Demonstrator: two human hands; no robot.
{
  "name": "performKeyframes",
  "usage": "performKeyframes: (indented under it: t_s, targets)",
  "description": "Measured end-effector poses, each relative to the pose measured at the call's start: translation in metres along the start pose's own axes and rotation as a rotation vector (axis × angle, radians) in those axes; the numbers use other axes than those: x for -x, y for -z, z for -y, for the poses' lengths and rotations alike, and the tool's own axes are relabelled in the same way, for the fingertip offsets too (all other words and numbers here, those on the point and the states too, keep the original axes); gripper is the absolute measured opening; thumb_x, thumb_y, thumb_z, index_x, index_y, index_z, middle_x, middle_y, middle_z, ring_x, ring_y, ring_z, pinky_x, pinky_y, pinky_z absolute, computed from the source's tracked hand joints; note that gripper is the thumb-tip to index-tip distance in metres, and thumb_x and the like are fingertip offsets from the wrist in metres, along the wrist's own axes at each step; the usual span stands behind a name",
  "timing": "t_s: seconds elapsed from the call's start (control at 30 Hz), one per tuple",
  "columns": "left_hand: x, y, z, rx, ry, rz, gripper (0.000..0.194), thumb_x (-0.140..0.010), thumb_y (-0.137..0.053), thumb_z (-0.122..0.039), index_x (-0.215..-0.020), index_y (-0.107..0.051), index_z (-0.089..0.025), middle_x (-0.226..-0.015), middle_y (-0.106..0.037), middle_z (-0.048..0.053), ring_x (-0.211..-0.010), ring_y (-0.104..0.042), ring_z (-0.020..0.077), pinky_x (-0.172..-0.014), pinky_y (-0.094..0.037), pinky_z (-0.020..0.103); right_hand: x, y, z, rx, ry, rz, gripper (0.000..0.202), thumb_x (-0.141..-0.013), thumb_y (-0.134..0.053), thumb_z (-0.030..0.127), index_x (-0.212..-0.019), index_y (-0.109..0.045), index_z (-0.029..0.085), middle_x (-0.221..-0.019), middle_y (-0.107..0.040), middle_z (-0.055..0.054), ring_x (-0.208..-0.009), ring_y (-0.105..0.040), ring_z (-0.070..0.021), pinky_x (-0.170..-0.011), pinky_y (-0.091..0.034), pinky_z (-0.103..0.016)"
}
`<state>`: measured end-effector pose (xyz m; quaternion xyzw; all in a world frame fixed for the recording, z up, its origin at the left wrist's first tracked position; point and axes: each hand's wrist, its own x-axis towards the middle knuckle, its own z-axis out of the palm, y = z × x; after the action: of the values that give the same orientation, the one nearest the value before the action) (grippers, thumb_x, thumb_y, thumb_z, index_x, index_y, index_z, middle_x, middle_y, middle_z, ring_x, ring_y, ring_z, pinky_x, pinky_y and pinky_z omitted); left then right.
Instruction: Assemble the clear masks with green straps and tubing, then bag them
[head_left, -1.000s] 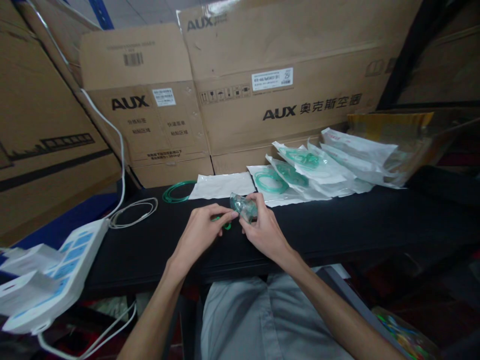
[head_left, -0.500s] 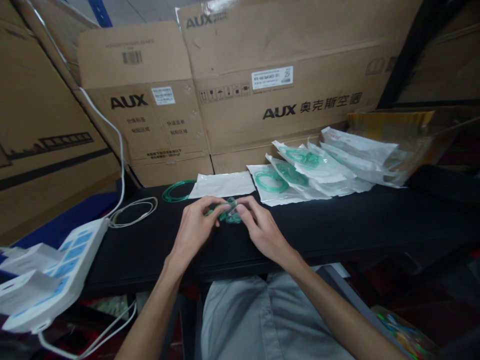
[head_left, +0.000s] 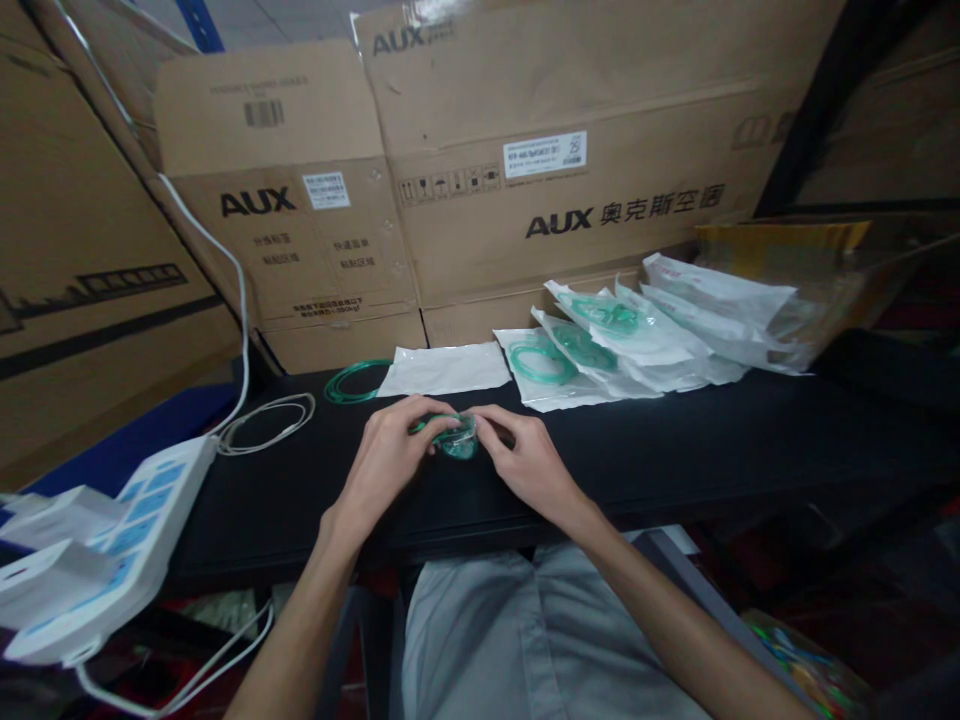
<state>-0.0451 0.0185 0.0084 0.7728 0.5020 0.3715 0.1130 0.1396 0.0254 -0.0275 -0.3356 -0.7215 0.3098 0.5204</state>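
Observation:
My left hand [head_left: 401,437] is closed, with thumb and fingers pinching a small translucent green plastic mask [head_left: 460,445] above the black table. From the other side my right hand [head_left: 517,440] pinches its clear upper edge between thumb and forefinger. The fingers partly cover the mask, so its full shape is hidden. Just behind the hands lies a flat white pouch [head_left: 446,370]. Coiled green tubing [head_left: 352,383] sticks out from under or beside that pouch's left end; I cannot tell which.
Several white pouches with green tubing [head_left: 600,345] are piled at the back right. Cardboard boxes [head_left: 480,240] stand behind the black table [head_left: 637,450]. On the left are a white power strip [head_left: 161,520] with plugs and a looped pale cable [head_left: 274,425].
The mask has tilted and sunk slightly between my hands. My right fingers have shifted a little to its upper edge; my left hand keeps nearly the same place.

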Motion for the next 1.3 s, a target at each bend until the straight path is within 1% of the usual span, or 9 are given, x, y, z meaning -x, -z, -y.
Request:
performKeyframes:
  t_s: [0.13,0.33,0.4,0.53,0.63,0.73,0.87,1.07,1.3]
  targets:
    - [0.001,0.002,0.001,-0.011,-0.032,0.033,0.017,-0.093,-0.062,-0.035,-0.093,-0.073,-0.022,-0.094,-0.073,0.0,-0.063,-0.06,0.0121,-0.072,-0.046,0.025,0.0,-0.002,-0.006,-0.065,-0.052,0.009,0.024,-0.096,-0.051,0.028,-0.095,-0.072,0.017,-0.087,-0.073,-0.003,-0.08,-0.067,-0.0161,-0.073,-0.05,-0.025]
    - [0.0,0.003,0.004,-0.015,-0.092,0.077,0.015,-0.092,-0.06,-0.03,-0.09,-0.074,-0.023,-0.096,-0.074,0.002,-0.091,-0.067,0.0185,-0.082,-0.047,0.025,0.0,-0.002,-0.009,-0.037,-0.077,0.046,0.018,-0.093,-0.056,0.027,-0.088,-0.07,0.017,-0.08,-0.071,-0.001,-0.073,-0.066,-0.0148,-0.069,-0.048,-0.024]
    - [0.0,0.003,0.004,-0.013,-0.084,0.087,0.017,-0.092,-0.06,-0.031,-0.09,-0.075,-0.023,-0.097,-0.074,0.002,-0.087,-0.067,0.0183,-0.081,-0.048,0.026,0.0,-0.002,-0.008,-0.002,-0.073,0.057,0.017,-0.093,-0.056,0.027,-0.088,-0.07,0.018,-0.08,-0.071,-0.001,-0.073,-0.065,-0.0151,-0.069,-0.048,-0.024]
    - [0.001,0.005,0.002,0.004,-0.008,0.136,0.024,-0.091,-0.06,-0.04,-0.099,-0.076,-0.023,-0.098,-0.074,0.002,-0.057,-0.057,0.0121,-0.066,-0.047,0.025,0.0,-0.001,-0.007,0.045,-0.057,0.057,0.016,-0.095,-0.053,0.026,-0.091,-0.067,0.018,-0.085,-0.07,-0.002,-0.075,-0.065,-0.015,-0.07,-0.048,-0.024]
    - [0.003,0.009,-0.002,0.032,0.056,0.206,0.034,-0.091,-0.06,-0.047,-0.109,-0.076,-0.024,-0.088,-0.075,0.001,-0.049,-0.051,0.0103,-0.057,-0.044,0.024,0.001,0.0,-0.007,0.082,-0.038,0.045,0.016,-0.097,-0.052,0.026,-0.092,-0.065,0.018,-0.087,-0.07,-0.002,-0.075,-0.065,-0.0143,-0.07,-0.048,-0.024]
    - [0.004,0.012,-0.004,0.072,0.11,0.257,0.041,-0.092,-0.056,-0.052,-0.117,-0.074,-0.025,-0.079,-0.075,0.0,-0.052,-0.052,0.0122,-0.055,-0.041,0.023,0.001,0.0,-0.006,0.109,-0.022,0.04,0.015,-0.097,-0.053,0.026,-0.092,-0.065,0.018,-0.086,-0.069,-0.002,-0.072,-0.064,-0.0139,-0.069,-0.048,-0.024]
    - [0.003,0.012,-0.005,0.128,0.099,0.261,0.043,-0.094,-0.052,-0.053,-0.113,-0.076,-0.022,-0.093,-0.077,0.003,-0.072,-0.062,0.0174,-0.063,-0.044,0.024,0.001,-0.001,-0.007,0.123,-0.01,0.043,0.01,-0.094,-0.057,0.023,-0.092,-0.066,0.019,-0.085,-0.07,-0.001,-0.07,-0.063,-0.0137,-0.068,-0.048,-0.024]
    - [0.005,0.008,-0.009,0.051,0.116,0.268,0.045,-0.086,-0.062,-0.059,-0.11,-0.076,-0.024,-0.068,-0.064,-0.003,-0.057,-0.047,0.0136,-0.054,-0.033,0.023,0.002,-0.003,-0.012,0.152,0.0,0.082,0.009,-0.093,-0.058,0.021,-0.091,-0.066,0.019,-0.09,-0.072,-0.003,-0.076,-0.065,-0.0154,-0.074,-0.048,-0.026]
    - [0.005,0.001,-0.009,-0.001,0.081,0.258,0.036,-0.089,-0.06,-0.056,-0.1,-0.073,-0.024,-0.084,-0.071,-0.001,-0.064,-0.056,0.015,-0.058,-0.037,0.024,0.002,-0.002,-0.011,0.196,0.032,0.095,0.015,-0.093,-0.052,0.014,-0.093,-0.066,0.018,-0.091,-0.071,-0.004,-0.081,-0.065,-0.017,-0.076,-0.045,-0.027]
